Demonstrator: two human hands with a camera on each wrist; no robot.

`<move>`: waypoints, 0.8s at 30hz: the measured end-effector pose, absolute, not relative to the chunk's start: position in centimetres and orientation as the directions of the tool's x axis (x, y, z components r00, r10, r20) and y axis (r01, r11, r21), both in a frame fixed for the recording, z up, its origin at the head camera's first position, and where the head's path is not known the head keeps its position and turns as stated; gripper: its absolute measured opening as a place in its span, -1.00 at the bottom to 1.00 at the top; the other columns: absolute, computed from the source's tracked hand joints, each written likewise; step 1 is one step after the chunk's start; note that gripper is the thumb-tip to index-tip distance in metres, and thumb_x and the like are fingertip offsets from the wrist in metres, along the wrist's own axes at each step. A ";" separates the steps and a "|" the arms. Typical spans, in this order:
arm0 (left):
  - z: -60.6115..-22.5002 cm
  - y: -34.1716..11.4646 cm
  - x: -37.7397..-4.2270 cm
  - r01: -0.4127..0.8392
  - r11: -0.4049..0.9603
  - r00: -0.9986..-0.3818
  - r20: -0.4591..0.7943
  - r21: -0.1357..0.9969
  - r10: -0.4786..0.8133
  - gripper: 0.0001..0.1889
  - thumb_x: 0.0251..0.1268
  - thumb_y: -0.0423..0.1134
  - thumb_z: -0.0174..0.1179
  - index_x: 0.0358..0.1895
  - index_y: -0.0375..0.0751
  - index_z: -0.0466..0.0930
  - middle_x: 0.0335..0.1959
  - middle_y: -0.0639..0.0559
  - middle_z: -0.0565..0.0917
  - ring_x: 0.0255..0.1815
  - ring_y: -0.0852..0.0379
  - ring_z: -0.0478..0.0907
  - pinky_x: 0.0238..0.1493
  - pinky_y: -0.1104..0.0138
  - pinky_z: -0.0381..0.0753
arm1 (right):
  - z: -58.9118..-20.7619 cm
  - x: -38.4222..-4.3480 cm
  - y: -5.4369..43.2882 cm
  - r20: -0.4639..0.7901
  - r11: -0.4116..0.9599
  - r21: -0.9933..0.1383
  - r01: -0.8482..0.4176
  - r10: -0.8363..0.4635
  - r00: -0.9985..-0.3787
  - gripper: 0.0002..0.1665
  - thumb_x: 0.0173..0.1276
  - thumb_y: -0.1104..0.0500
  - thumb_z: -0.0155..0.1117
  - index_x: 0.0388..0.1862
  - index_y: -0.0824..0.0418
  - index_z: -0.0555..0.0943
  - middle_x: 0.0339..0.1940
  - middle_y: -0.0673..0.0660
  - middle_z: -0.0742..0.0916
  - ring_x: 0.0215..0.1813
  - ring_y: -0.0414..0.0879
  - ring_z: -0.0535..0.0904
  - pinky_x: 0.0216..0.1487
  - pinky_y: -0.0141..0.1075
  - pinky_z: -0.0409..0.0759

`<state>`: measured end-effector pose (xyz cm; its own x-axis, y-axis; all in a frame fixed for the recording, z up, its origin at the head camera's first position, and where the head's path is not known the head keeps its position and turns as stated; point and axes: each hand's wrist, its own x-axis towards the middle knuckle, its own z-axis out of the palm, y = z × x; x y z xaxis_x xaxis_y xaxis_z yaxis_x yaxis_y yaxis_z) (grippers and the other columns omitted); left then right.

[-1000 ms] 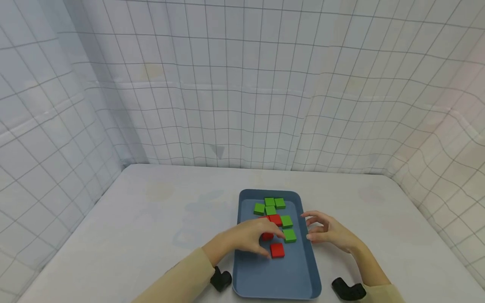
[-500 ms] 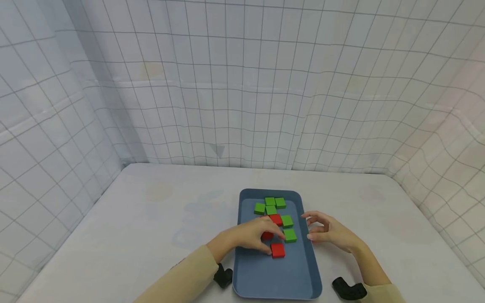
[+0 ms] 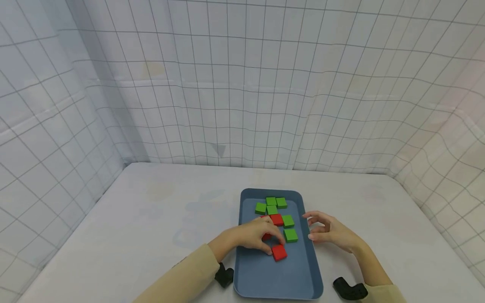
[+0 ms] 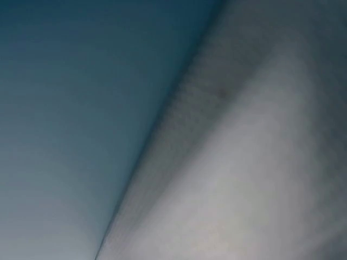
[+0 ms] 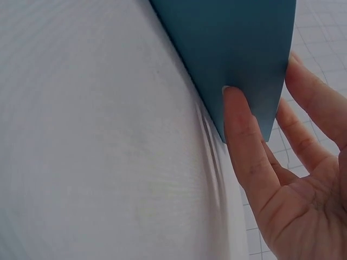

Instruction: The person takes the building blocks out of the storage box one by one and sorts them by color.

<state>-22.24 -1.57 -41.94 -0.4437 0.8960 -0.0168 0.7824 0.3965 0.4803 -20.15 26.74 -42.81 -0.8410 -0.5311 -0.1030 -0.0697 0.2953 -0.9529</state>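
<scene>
Head, nearest red block [image 3: 279,253]: lying in the tray [image 3: 278,280], seemingly pinched by the left grip [image 3: 254,235], perhaps for control of its angle.
Left wrist, blur: no hand shown.
Right wrist, tray: side touched by the right grip [image 5: 293,189], fingers unclenched, presumably for steadying.

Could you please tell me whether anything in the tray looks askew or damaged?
Only the nearest red block stands out: it sits at a slant in the blue tray, unlike the squarer green block just beyond it. The left hand touches it, so handling may explain that. I see no damage.
</scene>
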 end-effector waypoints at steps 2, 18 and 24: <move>-41.9 -1.6 -22.2 0.780 0.400 -0.447 -0.019 0.480 0.894 -0.63 -0.01 -0.15 0.36 -0.04 0.11 0.61 -0.05 0.35 0.58 -0.08 0.35 0.27 0.06 0.46 0.22 | -42.8 -20.1 26.7 -0.103 0.292 -0.954 -0.068 -0.532 -0.840 -0.30 0.23 0.25 0.24 0.29 0.35 0.20 0.05 0.41 0.36 -0.10 -0.05 0.52 -0.12 -0.25 0.57; -41.7 -1.7 -22.1 0.721 0.404 -0.481 -0.014 0.563 0.877 -0.68 -0.05 -0.15 0.39 -0.14 0.09 0.61 -0.20 0.37 0.55 -0.17 0.34 0.29 -0.09 0.51 0.27 | -42.9 -20.2 26.8 -0.113 0.280 -0.959 -0.049 -0.534 -0.838 -0.29 0.22 0.26 0.24 0.29 0.35 0.19 0.07 0.42 0.34 -0.09 -0.06 0.51 -0.11 -0.26 0.56; -41.8 -1.8 -22.2 0.688 0.372 -0.483 0.012 0.623 0.875 -0.68 -0.05 -0.21 0.40 -0.15 0.03 0.60 -0.19 0.31 0.56 -0.16 0.32 0.33 -0.07 0.49 0.31 | -42.9 -20.2 26.7 -0.118 0.277 -0.960 -0.040 -0.532 -0.839 -0.29 0.22 0.27 0.24 0.29 0.36 0.18 0.07 0.41 0.34 -0.08 -0.07 0.51 -0.11 -0.25 0.56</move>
<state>-22.18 -1.81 -41.76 -0.4833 0.8754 0.0118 0.6885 0.3717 0.6228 -20.18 26.74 -42.90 -0.8387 -0.5315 -0.1184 -0.0399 0.2768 -0.9601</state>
